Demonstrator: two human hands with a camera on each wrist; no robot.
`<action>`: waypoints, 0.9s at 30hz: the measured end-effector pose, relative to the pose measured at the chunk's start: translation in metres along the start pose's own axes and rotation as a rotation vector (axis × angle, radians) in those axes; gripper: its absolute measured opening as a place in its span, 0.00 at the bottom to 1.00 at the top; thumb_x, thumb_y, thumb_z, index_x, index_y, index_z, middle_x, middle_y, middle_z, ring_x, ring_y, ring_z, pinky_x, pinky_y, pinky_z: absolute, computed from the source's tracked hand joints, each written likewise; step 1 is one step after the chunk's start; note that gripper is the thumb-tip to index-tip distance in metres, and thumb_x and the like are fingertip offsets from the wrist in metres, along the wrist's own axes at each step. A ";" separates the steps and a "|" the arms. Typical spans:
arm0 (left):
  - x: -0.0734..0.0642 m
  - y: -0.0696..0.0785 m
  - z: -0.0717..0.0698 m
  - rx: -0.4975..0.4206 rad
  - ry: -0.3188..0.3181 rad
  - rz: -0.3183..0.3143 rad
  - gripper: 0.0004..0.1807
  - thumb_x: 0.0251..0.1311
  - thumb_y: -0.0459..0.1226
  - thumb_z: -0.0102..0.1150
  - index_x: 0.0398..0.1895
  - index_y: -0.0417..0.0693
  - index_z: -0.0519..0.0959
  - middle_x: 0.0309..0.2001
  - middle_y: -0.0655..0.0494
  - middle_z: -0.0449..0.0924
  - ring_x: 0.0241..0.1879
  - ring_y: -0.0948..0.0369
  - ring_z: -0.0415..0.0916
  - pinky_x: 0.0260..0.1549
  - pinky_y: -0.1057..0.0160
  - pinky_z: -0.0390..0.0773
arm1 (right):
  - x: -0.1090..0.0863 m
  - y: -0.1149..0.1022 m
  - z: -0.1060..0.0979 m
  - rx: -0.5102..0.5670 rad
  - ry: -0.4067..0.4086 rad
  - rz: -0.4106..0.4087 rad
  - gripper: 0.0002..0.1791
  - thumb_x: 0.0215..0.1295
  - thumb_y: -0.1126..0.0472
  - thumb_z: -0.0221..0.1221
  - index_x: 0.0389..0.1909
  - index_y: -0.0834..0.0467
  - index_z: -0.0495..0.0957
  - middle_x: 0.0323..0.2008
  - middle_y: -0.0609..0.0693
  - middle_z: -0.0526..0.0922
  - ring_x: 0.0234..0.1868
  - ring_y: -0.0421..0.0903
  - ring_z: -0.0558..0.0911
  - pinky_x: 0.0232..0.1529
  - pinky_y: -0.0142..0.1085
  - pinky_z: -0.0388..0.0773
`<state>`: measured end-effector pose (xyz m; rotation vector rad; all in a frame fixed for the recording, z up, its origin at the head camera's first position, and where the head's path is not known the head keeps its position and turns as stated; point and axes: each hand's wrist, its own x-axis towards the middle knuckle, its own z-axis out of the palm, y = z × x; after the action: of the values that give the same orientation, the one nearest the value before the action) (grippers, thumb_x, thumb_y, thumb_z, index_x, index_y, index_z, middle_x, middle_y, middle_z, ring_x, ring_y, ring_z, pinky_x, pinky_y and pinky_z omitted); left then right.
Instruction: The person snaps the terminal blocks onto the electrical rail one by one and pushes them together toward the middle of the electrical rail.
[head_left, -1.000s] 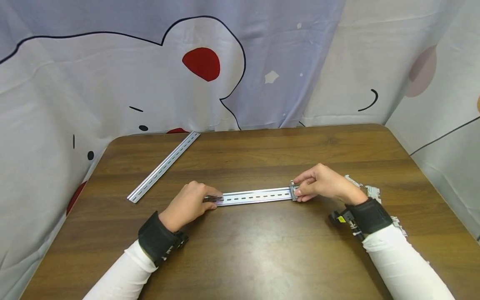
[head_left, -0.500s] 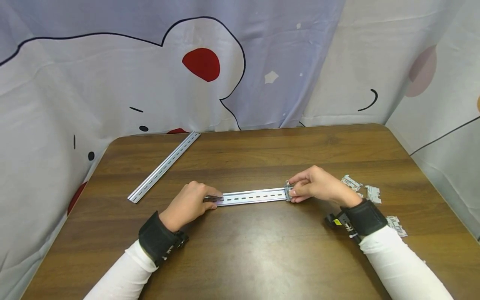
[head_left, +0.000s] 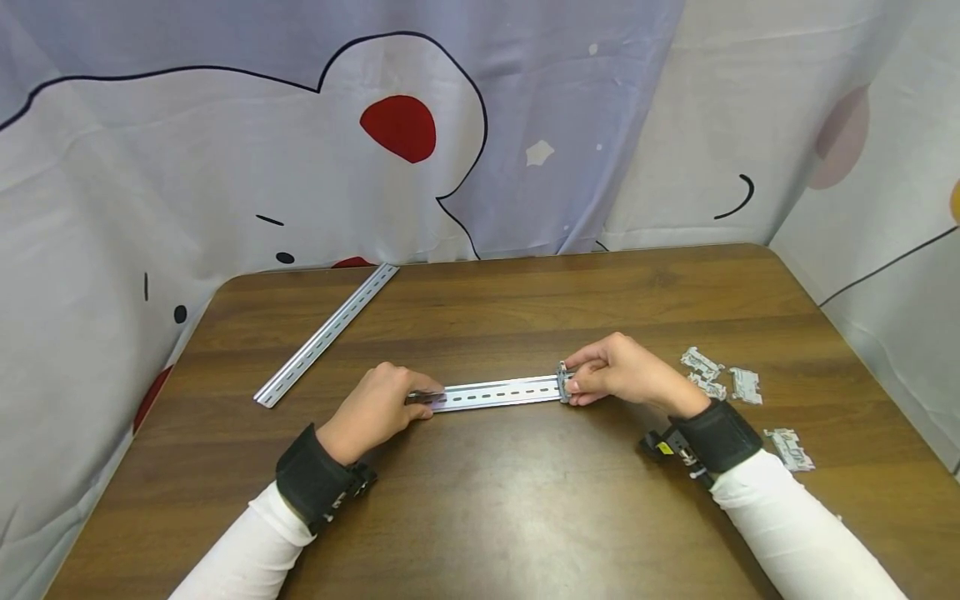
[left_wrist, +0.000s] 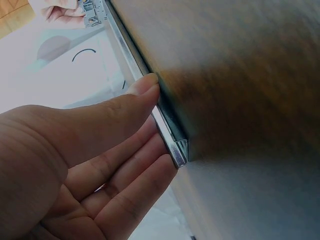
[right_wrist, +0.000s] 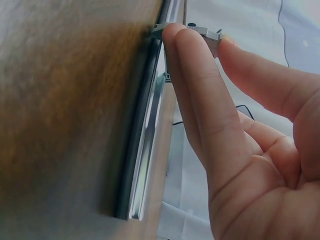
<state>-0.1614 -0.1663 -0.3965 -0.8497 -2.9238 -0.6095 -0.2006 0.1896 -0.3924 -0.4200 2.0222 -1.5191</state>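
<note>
A slotted metal DIN rail (head_left: 502, 392) lies across the middle of the table. Its left end is pinched by my left hand (head_left: 378, 408), thumb on the near edge and fingers on the far edge; the rail's end (left_wrist: 180, 152) shows past the fingertips in the left wrist view. Toward the other end, my right hand (head_left: 628, 375) grips a grey terminal block (head_left: 563, 383) that sits crosswise on the rail. In the right wrist view the block (right_wrist: 204, 33) shows between thumb and fingers, partly covered by them, and bare rail (right_wrist: 142, 175) runs on beyond the hand.
Another slotted rail (head_left: 326, 335) lies slanted at the back left of the table (head_left: 510, 500). Several loose pale terminal blocks (head_left: 746, 386) lie to the right of my right hand, one of them (head_left: 789, 450) nearer the forearm. A printed curtain (head_left: 300, 167) hangs behind the table.
My right hand has moved left along the rail together with the terminal block. More of the loose blocks now show beside the right wrist. The left hand has stayed in place.
</note>
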 end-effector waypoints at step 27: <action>0.000 0.000 0.000 -0.009 -0.001 -0.006 0.14 0.49 0.35 0.75 0.42 0.49 0.87 0.38 0.56 0.87 0.37 0.60 0.83 0.37 0.58 0.81 | 0.009 0.003 0.016 -0.017 -0.005 -0.045 0.24 0.65 0.70 0.60 0.59 0.78 0.68 0.39 0.68 0.84 0.39 0.57 0.86 0.41 0.44 0.82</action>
<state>-0.1615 -0.1661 -0.3965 -0.8428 -2.9276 -0.6238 -0.1977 0.1733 -0.4009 -0.4789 2.0359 -1.5270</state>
